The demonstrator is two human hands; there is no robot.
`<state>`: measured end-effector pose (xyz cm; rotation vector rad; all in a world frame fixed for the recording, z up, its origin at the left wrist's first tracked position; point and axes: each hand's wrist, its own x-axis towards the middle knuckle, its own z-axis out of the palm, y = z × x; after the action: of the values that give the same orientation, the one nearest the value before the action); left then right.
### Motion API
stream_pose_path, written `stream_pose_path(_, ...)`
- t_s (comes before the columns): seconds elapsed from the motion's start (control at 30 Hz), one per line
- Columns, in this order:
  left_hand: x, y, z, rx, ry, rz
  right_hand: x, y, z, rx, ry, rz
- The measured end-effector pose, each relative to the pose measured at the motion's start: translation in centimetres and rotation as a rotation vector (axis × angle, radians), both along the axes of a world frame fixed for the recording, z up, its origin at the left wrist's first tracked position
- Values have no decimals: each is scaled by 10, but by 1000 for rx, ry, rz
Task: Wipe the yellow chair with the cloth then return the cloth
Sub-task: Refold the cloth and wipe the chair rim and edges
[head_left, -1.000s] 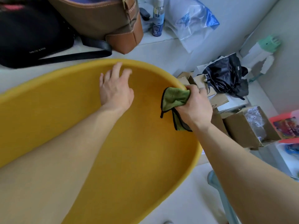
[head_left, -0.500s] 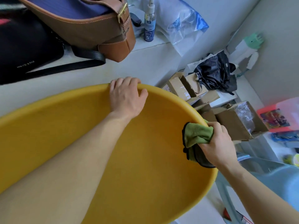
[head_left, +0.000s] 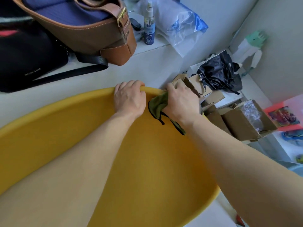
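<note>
- Head view: the yellow chair (head_left: 155, 169) fills the lower half of the frame. Its curved rim arcs from the left edge up through the centre and down to the lower right.
- The left grip (head_left: 129, 99) sits at the centre of the frame, fingers hooked over the far side of the rim and grasping it, which looks like a bracing hold.
- The right grip (head_left: 180, 102), just to the right of it, is clenched around the green cloth (head_left: 158, 104) and pressed to the rim.
- The step in hand looks like wiping the rim and the band just below it.
- To do it well, the cloth should be drawn along the curve with firm, even pressure while the left grip steadies the chair.
- The stretch under the left grip will need a pass once that grip shifts aside.
- More cloth spread flat under the palm would cover more per stroke than the present tight bunch.
- The cardboard boxes (head_left: 242, 122) sit close beyond the rim at centre right, so strokes that way call for care.
- The cloth bulges out of the left side of the right grip, between the two hands. It touches the chair's inner face just below the rim.
- Its black-edged tail trails toward the lower right beneath the wrist.
- Whether the cloth touches the left grip cannot be told.
- Where the cloth is to be returned is not evident. A brown bag (head_left: 82, 30) stands on the counter (head_left: 147, 69) above.
</note>
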<state>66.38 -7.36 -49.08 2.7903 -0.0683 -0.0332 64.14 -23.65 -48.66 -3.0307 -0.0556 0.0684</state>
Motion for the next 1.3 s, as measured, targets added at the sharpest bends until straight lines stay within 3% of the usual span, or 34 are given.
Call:
stream_pose_path(0.13, 1, 35, 18, -31, 127, -52, 0, 18, -3, 93, -28, 25)
stream_pose_path(0.27, -16, 112, 15, 226, 127, 172, -34, -20, -5, 43, -61, -169)
stream_pose_path(0.37, -19, 129, 10, 151, 135, 139, -34, -16, -1, 31, 21, -229)
stream_pose_path(0.5, -15, 120, 8, 73, 87, 150, 12, 70, 10, 10, -4, 47)
stream_pose_path(0.6, -17, 118, 12, 6, 178, 129, 27, 147, 8, 50, 78, 280)
stream_pose_path(0.73, -24, 140, 24, -98, 212, 55, 13, 123, -4, 5, -36, 327)
stream_pose_path(0.87, -63, 215, 15, 171, 149, 329, 11, 91, -7, -77, 40, 156)
stream_pose_path(0.93, -81, 244, 13, 195, 151, 417, 8, 116, -6, -110, 20, 157)
stream_pose_path(1.13, -77, 248, 23, 52, 163, 419, 3, 255, -3, -42, 30, 522)
stream_pose_path(1.23, -91, 276, 30, 6, 225, 387, 6, 260, -3, -51, 25, 610)
stream_pose_path(1.3, -114, 309, 25, 124, 277, 476, 9, 231, -5, -73, 2, 578)
